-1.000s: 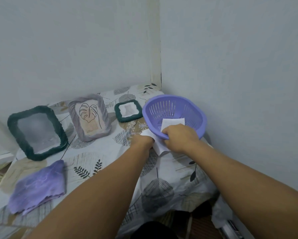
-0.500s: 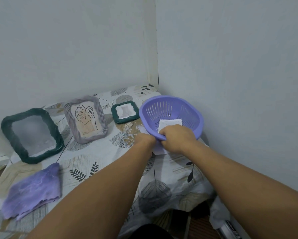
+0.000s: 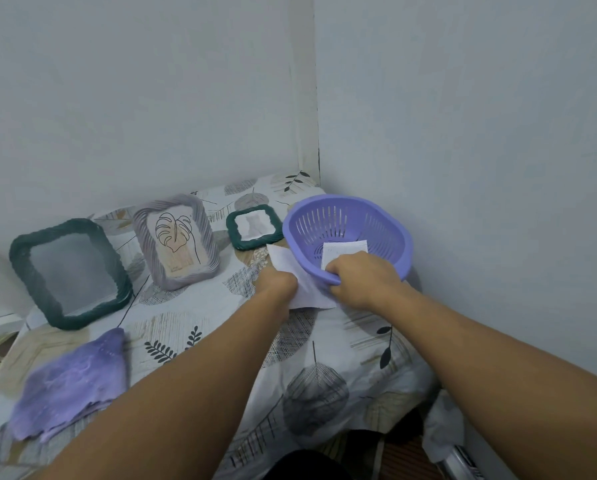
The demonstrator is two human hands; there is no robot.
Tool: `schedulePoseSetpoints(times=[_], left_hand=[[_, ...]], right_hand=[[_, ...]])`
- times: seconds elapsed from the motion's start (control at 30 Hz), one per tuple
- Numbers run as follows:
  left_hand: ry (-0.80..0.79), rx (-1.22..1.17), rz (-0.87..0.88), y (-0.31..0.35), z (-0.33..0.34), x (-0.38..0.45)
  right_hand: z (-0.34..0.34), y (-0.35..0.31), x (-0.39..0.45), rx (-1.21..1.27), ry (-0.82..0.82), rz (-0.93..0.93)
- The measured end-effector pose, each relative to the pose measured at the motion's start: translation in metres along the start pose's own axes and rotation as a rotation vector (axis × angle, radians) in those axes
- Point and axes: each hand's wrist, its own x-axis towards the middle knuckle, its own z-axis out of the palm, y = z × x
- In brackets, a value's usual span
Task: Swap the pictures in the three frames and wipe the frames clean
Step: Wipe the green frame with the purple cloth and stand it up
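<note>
Three picture frames lie along the wall on a leaf-print worktop [image 3: 172, 327]: a large green frame [image 3: 69, 273], a grey frame [image 3: 176, 242] showing a leaf drawing, a small green frame [image 3: 254, 225]. Beside them, a purple basket [image 3: 380, 223] holds a white card [image 3: 345, 253]. The right hand [image 3: 363, 280] grips its rim; the left hand [image 3: 276, 283] pinches a white sheet [image 3: 309, 289] at its edge. A purple cloth [image 3: 72, 386] lies near.

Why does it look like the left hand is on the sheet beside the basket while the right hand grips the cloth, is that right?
Not quite. The left hand is on the sheet beside the basket, but the right hand grips the basket's near rim, not the cloth, which lies untouched at the table's near left in the head view.
</note>
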Motion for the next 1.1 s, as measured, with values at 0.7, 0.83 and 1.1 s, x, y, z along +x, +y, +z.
schedulePoseSetpoints(times=[0.7, 0.83, 1.1], left_hand=[[0.237, 0.331, 0.964, 0.022, -0.104, -0.069], [0.158, 0.454, 1.058, 0.015, -0.113, -0.063], [0.209, 0.313, 0.913, 0.015, -0.132, -0.062]], right_hand=[[-0.012, -0.116, 0.018, 1.212, 0.032, 0.058], [-0.013, -0.122, 0.023, 1.49, 0.048, 0.184], [-0.01, -0.106, 0.033, 1.46, 0.06, 0.321]])
